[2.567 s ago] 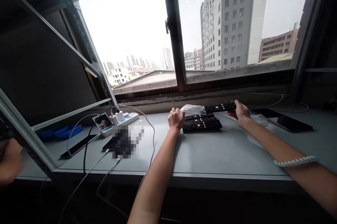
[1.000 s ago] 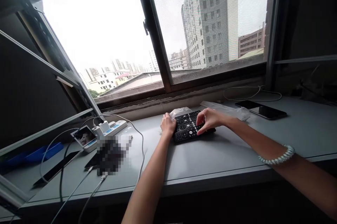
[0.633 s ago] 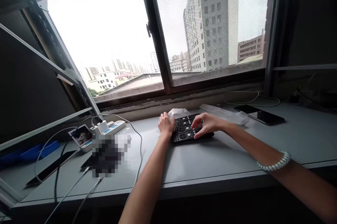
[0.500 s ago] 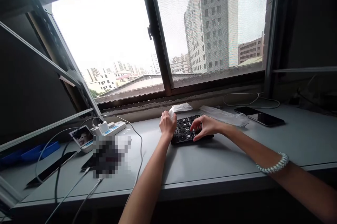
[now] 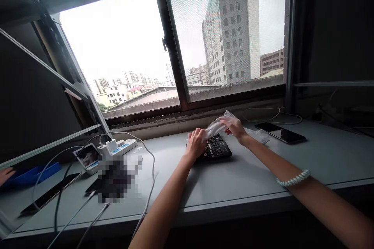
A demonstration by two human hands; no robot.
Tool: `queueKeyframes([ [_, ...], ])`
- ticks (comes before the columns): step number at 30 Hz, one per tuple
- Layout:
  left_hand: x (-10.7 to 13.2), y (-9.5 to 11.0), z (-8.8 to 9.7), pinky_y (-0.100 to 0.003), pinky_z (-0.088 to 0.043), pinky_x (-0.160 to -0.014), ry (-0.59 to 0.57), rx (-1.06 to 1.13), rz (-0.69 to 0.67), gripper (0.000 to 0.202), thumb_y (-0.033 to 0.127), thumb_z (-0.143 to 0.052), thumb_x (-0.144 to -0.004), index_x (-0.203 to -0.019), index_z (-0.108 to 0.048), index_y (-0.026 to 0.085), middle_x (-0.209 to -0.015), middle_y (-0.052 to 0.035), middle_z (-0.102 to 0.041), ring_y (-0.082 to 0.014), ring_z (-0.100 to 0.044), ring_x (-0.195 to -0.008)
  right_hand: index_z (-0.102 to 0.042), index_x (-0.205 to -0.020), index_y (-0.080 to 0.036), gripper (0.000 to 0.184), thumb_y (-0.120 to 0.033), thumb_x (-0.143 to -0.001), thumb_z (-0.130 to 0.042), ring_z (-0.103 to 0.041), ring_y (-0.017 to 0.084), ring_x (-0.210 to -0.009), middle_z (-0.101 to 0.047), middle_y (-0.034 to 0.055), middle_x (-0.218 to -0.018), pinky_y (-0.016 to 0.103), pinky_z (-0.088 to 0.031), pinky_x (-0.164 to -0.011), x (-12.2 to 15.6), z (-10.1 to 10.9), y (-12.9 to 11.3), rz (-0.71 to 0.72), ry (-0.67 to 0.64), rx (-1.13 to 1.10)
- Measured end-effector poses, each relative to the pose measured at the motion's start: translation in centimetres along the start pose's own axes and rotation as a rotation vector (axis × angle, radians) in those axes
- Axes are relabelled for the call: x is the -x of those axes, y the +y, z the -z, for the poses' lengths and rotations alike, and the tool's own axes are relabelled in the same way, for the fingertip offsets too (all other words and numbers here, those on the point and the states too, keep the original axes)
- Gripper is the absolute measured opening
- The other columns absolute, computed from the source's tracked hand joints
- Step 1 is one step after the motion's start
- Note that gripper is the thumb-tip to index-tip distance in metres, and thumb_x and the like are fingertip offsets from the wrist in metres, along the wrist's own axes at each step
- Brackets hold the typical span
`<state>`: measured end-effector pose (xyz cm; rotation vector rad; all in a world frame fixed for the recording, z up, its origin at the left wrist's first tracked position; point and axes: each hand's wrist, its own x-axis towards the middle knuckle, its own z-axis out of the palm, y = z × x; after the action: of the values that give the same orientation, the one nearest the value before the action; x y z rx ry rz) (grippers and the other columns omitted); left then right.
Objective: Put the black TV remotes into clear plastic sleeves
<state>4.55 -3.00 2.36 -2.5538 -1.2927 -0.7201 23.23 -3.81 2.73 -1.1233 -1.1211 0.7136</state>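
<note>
Several black remote controls [image 5: 217, 148] lie side by side on the grey desk [image 5: 239, 175] under the window. A clear plastic bag [image 5: 214, 126] is stretched just above them between both hands. My left hand [image 5: 195, 143] is closed on the bag's near end, over the left end of the remotes. My right hand [image 5: 234, 126] pinches the bag's far end, raised a little above the desk. A beaded bracelet [image 5: 293, 179] is on my right wrist.
A dark phone [image 5: 280, 133] and more clear plastic [image 5: 260, 135] lie to the right, a white cable [image 5: 263, 114] behind them. At left are a white power strip [image 5: 117, 148] with chargers, a small picture card [image 5: 86, 155], trailing cables, another phone [image 5: 48, 198], a blue tray [image 5: 32, 172] and another person's fingers [image 5: 4, 174].
My right hand left the remotes and took the far end of the plastic bag. My left hand lifted the bag from behind the remotes. The bag is now held above them.
</note>
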Motion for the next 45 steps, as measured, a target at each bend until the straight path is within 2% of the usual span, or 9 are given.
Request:
queueKeyframes([
  [3, -0.1, -0.8, 0.0, -0.033, -0.030, -0.100, 0.058, 0.012, 0.061, 0.043, 0.014, -0.037, -0.086, -0.126, -0.046, 0.028, -0.123, -0.0039, -0.052, -0.0180, -0.045, -0.117, -0.062, -0.101, -0.019, 0.040, -0.038, -0.065, -0.063, -0.058, 0.016, -0.064, -0.064, 0.0056, -0.088, 0.030, -0.051, -0.058, -0.5, 0.4, 0.7, 0.016, 0.169, 0.119],
  [6, -0.2, -1.1, -0.1, -0.034, -0.028, -0.102, 0.096, 0.013, 0.142, 0.043, 0.012, -0.035, -0.086, -0.122, -0.053, 0.025, -0.126, -0.0063, -0.050, -0.0186, -0.043, -0.120, -0.058, -0.111, -0.018, 0.054, -0.039, -0.062, -0.069, -0.059, 0.022, -0.088, -0.061, 0.0101, -0.102, 0.038, -0.049, -0.080, -0.5, 0.6, 1.0, 0.272, 0.292, 0.347],
  [9, -0.2, -1.0, -0.2, -0.034, -0.027, -0.103, 0.087, 0.030, 0.176, 0.039, 0.014, -0.038, -0.085, -0.116, -0.058, 0.023, -0.126, -0.0072, -0.051, -0.0195, -0.045, -0.119, -0.064, -0.106, -0.022, 0.048, -0.042, -0.063, -0.071, -0.052, 0.027, -0.106, -0.058, 0.0100, -0.114, 0.043, -0.038, -0.095, 0.0, 0.6, 0.8, 0.617, 0.178, 0.565],
  [12, -0.2, -0.6, -0.2, -0.032, -0.030, -0.101, 0.096, 0.067, 0.118, 0.039, 0.013, -0.037, -0.085, -0.116, -0.057, 0.024, -0.119, -0.0049, -0.055, -0.0174, -0.049, -0.113, -0.069, -0.093, -0.025, 0.036, -0.046, -0.064, -0.072, -0.055, 0.026, -0.103, -0.063, 0.0067, -0.107, 0.042, -0.038, -0.093, 0.5, 0.5, 0.4, 0.738, -0.077, 0.657],
  [18, -0.1, 0.0, 0.1, -0.032, -0.031, -0.102, 0.154, 0.126, 0.064, 0.044, 0.015, -0.032, -0.088, -0.129, -0.044, 0.025, -0.123, -0.0044, -0.053, -0.0160, -0.046, -0.116, -0.071, -0.091, -0.026, 0.023, -0.040, -0.076, -0.061, -0.061, 0.019, -0.083, -0.065, 0.0034, -0.093, 0.031, -0.046, -0.076, 0.5, 0.6, 0.7, 0.671, -0.210, 0.612],
  [23, 0.4, 0.6, 0.7, -0.037, -0.021, -0.111, 0.105, 0.213, -0.179, 0.082, 0.050, -0.057, -0.078, -0.144, -0.017, 0.023, -0.148, -0.0094, -0.026, -0.0233, -0.019, -0.138, -0.070, -0.102, -0.025, 0.029, -0.025, -0.083, -0.049, -0.058, 0.019, -0.082, -0.061, 0.0062, -0.095, 0.028, -0.043, -0.066, -0.2, 1.8, 1.0, 0.622, 0.166, 0.750],
  [30, 1.0, 1.2, -0.3, -0.048, -0.013, -0.114, -0.356, 0.269, -0.183, 0.109, 0.078, -0.061, -0.051, -0.142, -0.025, 0.030, -0.151, -0.0074, -0.021, -0.0312, -0.010, -0.140, -0.060, -0.122, -0.028, 0.043, -0.015, -0.085, -0.041, -0.053, 0.019, -0.084, -0.054, 0.0078, -0.102, 0.027, -0.037, -0.062, -1.0, 3.7, 0.6, 0.573, 0.573, 0.949],
  [38, 1.1, 0.6, -0.3, -0.050, -0.002, -0.114, -0.448, 0.212, -0.061, 0.111, 0.082, -0.056, -0.051, -0.144, -0.021, 0.031, -0.153, -0.0046, -0.013, -0.0307, 0.000, -0.140, -0.070, -0.101, -0.020, 0.030, -0.016, -0.074, -0.059, -0.047, 0.026, -0.105, -0.056, 0.0112, -0.108, 0.035, -0.036, -0.083, -1.3, 3.6, 2.6, 0.136, 0.098, 1.328],
  [45, 1.0, 0.4, -0.2, -0.058, 0.003, -0.109, -0.522, 0.183, 0.020, 0.108, 0.083, -0.052, -0.052, -0.143, -0.019, 0.035, -0.154, -0.0038, -0.007, -0.0319, 0.007, -0.140, -0.064, -0.113, -0.017, 0.038, -0.036, -0.085, -0.047, -0.048, 0.029, -0.114, -0.055, 0.0147, -0.121, 0.040, -0.035, -0.091, -1.5, 3.1, 2.8, -0.034, -0.067, 1.360],
])
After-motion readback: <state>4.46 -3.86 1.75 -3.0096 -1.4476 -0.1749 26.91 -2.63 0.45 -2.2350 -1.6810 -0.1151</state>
